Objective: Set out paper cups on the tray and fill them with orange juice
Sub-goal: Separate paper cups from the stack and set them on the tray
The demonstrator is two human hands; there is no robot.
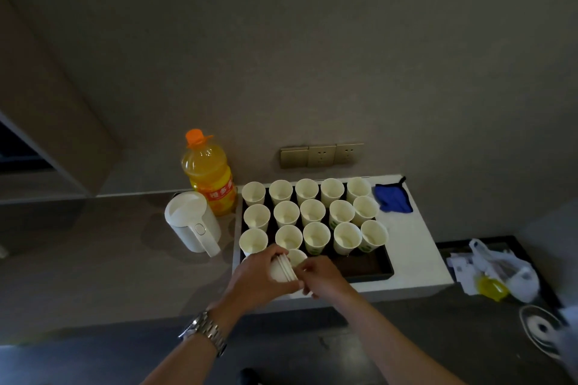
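1. A white electric kettle (pixel 192 222) and a capped orange juice bottle (pixel 209 172) are seen left of the black tray (pixel 373 267), the kettle partly hiding the bottle's base; a blue cloth (pixel 393 197) is laid at the tray's right, and a plastic bag (pixel 506 272) sits farther right.
2. Fifteen empty paper cups (pixel 316 237) are stood upright in three rows on the tray, which rests on a white slab (pixel 416 247) on the grey counter; a sixteenth is partly hidden behind the hands.
3. A nested stack of cups (pixel 283 269) is gripped on its side in the left hand (pixel 259 278), fingers curled round it.
4. The stack's rims are pinched by the right hand (pixel 322 275).
5. The bottle's red label carries Chinese characters, too small to be read; brass-coloured wall sockets (pixel 322 155) are set above.
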